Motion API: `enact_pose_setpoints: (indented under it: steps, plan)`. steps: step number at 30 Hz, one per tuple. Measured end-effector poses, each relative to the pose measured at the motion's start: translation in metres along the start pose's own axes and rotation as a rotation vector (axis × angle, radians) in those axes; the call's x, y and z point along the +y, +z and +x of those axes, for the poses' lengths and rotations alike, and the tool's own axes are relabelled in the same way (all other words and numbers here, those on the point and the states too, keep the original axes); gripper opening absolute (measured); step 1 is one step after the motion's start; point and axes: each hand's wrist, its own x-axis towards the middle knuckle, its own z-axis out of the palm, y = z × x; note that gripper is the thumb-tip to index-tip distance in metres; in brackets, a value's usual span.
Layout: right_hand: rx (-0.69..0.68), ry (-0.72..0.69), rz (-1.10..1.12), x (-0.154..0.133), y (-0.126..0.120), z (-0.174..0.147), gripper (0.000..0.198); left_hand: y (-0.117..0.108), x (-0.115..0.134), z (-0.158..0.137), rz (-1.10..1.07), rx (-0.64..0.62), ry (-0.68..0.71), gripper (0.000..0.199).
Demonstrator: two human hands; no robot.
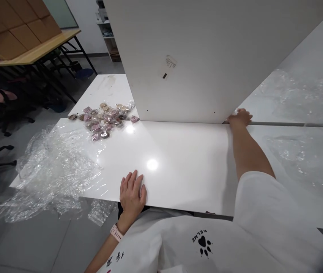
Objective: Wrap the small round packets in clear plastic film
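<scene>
My left hand (133,192) lies flat at the front edge of the white table (178,163), palm down, with its fingers stretched out and nothing in them. Reaching forward, my right hand (240,116) is at the lower right corner of the upright white panel (189,87), where the table's seam runs. Its fingers are curled, and a small whitish bit shows beside them; what they hold, if anything, is hidden. Left of the panel's foot lies a loose pile of small wrapped packets (106,118), pink, tan and dark brown, apart from both hands.
Crumpled clear plastic wrap (55,170) covers the table's left end and hangs over its edge. More clear plastic (306,163) lies on the right. Farther back are a wooden table (38,55) with cardboard boxes (16,26), a blue stool (84,73) and shelves (110,41).
</scene>
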Motion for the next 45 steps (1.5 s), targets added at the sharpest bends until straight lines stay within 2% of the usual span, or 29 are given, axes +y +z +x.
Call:
enact_pose_setpoints:
  steps: [3, 5, 7, 9, 11, 13, 14, 17, 18, 19, 20, 22, 24, 27, 30, 32, 35, 36, 38, 40, 42, 45]
  plan:
    - [0.118, 0.326, -0.161, 0.032, -0.025, -0.042, 0.066, 0.001, -0.001, 0.0, -0.009, 0.01, 0.007, 0.04]
    - [0.137, 0.479, -0.244, 0.056, -0.047, -0.081, 0.074, 0.001, 0.0, 0.0, -0.003, 0.009, 0.013, 0.041]
    - [0.011, 0.547, -0.227, 0.073, -0.063, -0.122, 0.068, 0.0, 0.001, 0.0, -0.001, -0.003, 0.018, 0.041]
    - [-0.158, 0.526, -0.158, 0.075, -0.07, -0.162, 0.061, 0.0, 0.001, 0.0, -0.011, -0.017, 0.024, 0.04]
    - [-0.247, 0.41, -0.115, 0.056, -0.068, -0.202, 0.058, -0.001, 0.002, 0.001, -0.031, -0.026, 0.014, 0.039]
    - [-0.302, 0.238, -0.061, 0.013, -0.066, -0.244, 0.057, -0.005, 0.003, 0.004, -0.066, -0.034, -0.018, 0.035]
    - [-0.336, 0.093, 0.0, -0.015, -0.068, -0.266, 0.057, -0.009, 0.005, 0.007, -0.102, -0.045, -0.036, 0.033]
    - [-0.502, -0.33, 0.31, -0.105, -0.091, -0.324, 0.055, -0.028, 0.018, 0.024, -0.295, -0.059, -0.06, 0.031]
    - [-0.55, -0.4, 0.415, -0.13, -0.103, -0.337, 0.052, -0.035, 0.024, 0.031, -0.365, -0.049, -0.048, 0.031]
    - [-0.54, -0.431, 0.517, -0.149, -0.115, -0.346, 0.046, -0.04, 0.032, 0.039, -0.424, -0.04, -0.024, 0.032]
    - [-0.494, -0.422, 0.588, -0.162, -0.125, -0.349, 0.041, -0.042, 0.04, 0.046, -0.462, -0.046, 0.015, 0.033]
    - [-0.332, -0.326, 0.612, -0.166, -0.132, -0.343, 0.036, -0.038, 0.052, 0.059, -0.452, -0.129, 0.135, 0.036]
    - [-0.252, -0.225, 0.471, -0.145, -0.12, -0.326, 0.039, -0.022, 0.055, 0.067, -0.334, -0.284, 0.25, 0.042]
    - [-0.358, -0.119, 0.129, -0.09, -0.087, -0.299, 0.05, 0.005, 0.041, 0.075, -0.114, -0.444, 0.273, 0.057]
    - [-0.422, -0.015, -0.103, -0.044, -0.07, -0.281, 0.054, 0.011, 0.012, 0.092, -0.062, -0.466, 0.175, 0.05]
    - [-0.348, 0.013, -0.176, -0.032, -0.072, -0.276, 0.054, 0.0, -0.013, 0.115, -0.051, -0.374, 0.04, 0.044]
    - [-0.153, -0.081, -0.136, -0.045, -0.079, -0.28, 0.052, -0.022, -0.059, 0.163, 0.057, -0.144, -0.241, 0.043]
    - [-0.127, -0.14, -0.092, -0.055, -0.079, -0.285, 0.051, -0.028, -0.076, 0.18, 0.093, -0.112, -0.335, 0.048]
    - [-0.166, -0.237, -0.028, -0.078, -0.073, -0.298, 0.05, -0.032, -0.107, 0.208, 0.104, -0.138, -0.52, 0.062]
    - [-0.249, -0.279, -0.03, -0.096, -0.062, -0.312, 0.051, -0.029, -0.129, 0.224, 0.074, -0.243, -0.665, 0.071]
    - [-0.304, -0.301, -0.061, -0.105, -0.051, -0.321, 0.053, -0.021, -0.137, 0.226, 0.066, -0.317, -0.708, 0.07]
    - [-0.332, -0.387, -0.063, -0.105, -0.042, -0.323, 0.053, -0.009, -0.126, 0.209, 0.103, -0.29, -0.575, 0.049]
